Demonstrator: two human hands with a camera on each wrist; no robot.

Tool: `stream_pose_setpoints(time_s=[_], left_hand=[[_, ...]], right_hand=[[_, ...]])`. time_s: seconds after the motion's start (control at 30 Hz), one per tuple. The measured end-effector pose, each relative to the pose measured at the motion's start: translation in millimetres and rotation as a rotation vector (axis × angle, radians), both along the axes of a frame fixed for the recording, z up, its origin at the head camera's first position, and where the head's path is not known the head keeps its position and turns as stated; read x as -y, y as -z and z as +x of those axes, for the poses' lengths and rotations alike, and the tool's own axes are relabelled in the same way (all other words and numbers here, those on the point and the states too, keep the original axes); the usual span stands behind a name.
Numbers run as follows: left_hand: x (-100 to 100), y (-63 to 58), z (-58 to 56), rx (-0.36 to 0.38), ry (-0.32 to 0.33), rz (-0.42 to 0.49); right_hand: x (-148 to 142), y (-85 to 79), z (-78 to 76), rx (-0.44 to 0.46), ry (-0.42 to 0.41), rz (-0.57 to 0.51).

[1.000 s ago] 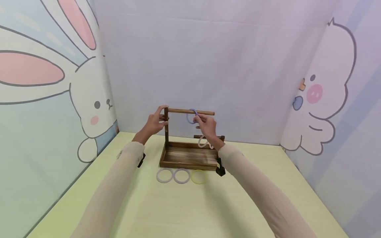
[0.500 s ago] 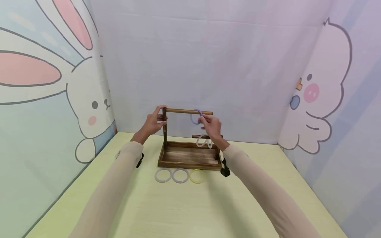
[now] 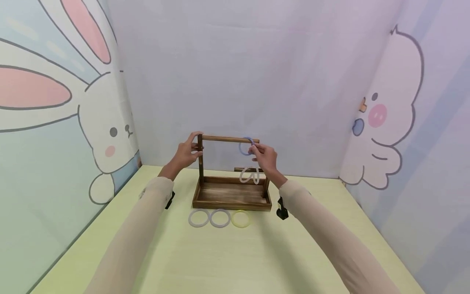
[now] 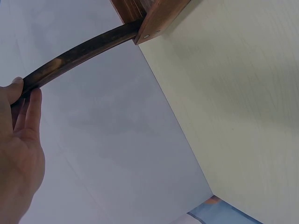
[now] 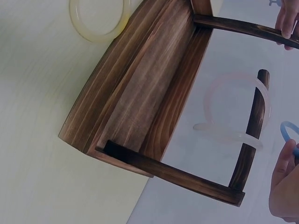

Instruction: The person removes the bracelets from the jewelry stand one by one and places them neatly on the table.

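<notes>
My left hand (image 3: 186,154) grips the top of the dark wooden post (image 3: 200,163) at the left of a wooden rack, thumb and fingers on either side of it in the left wrist view. A blue ring (image 3: 252,141) hangs around the upper rod (image 3: 224,139), close to the rod's free right end. The right hand (image 3: 267,158) pinches this ring at its right side with thumb and fingertips. Below, two pale whitish rings (image 5: 267,105) hang on the shorter lower rod (image 5: 256,112), partly behind my right hand in the head view.
The rack's base is a shallow wooden tray (image 3: 227,206). Before it on the pale table (image 3: 220,261) lie two light purple rings (image 3: 199,226) and a yellow ring (image 3: 240,227) in a row. A printed curtain (image 3: 304,102) encloses the back and sides.
The right hand has slid the blue ring rightward along the upper rod toward its free end. My left hand keeps its grip on the post. The head view has shifted slightly.
</notes>
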State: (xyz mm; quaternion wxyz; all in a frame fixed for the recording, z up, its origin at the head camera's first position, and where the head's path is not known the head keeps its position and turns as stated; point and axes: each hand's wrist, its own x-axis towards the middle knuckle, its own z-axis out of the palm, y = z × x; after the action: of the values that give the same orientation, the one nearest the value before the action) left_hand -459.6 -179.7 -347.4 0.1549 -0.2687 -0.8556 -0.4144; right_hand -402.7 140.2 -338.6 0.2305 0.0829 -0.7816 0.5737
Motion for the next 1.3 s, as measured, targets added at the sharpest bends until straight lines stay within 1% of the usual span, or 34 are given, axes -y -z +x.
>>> stream_pose_setpoints(time_s=[0.1, 0.23, 0.37, 0.63, 0.77, 0.9, 1.2, 1.3], left_hand=[[0.7, 1.3, 0.6, 0.004, 0.0, -0.003], [1.7, 1.9, 1.7, 0.013, 0.002, -0.004], [2.4, 1.9, 2.2, 0.003, 0.001, -0.001], [2.6, 3.5, 2.8, 0.001, 0.001, 0.001], [2.4, 1.7, 3.8, -0.002, 0.002, 0.0], [1.5, -0.4, 4.6, 0.001, 0.009, 0.005], [1.0, -0.1, 2.9, -0.012, 0.009, 0.009], [0.8, -0.6, 3.7, -0.012, 0.011, 0.01]], right_hand=[[-3.2, 0.4, 0.2, 0.006, 0.008, 0.008], [-5.8, 0.2, 0.3, 0.012, 0.024, 0.046], [-7.7, -1.3, 0.6, 0.012, 0.031, 0.07], [-12.5, -5.8, 6.5, 0.006, 0.059, 0.12], [-17.9, -6.2, 6.3, 0.006, 0.07, 0.109], [-25.1, -6.9, 6.5, 0.027, 0.078, 0.079], [-44.6, -9.2, 9.0, 0.055, 0.084, 0.033], [-50.5, -8.0, 11.7, 0.08, 0.084, 0.035]])
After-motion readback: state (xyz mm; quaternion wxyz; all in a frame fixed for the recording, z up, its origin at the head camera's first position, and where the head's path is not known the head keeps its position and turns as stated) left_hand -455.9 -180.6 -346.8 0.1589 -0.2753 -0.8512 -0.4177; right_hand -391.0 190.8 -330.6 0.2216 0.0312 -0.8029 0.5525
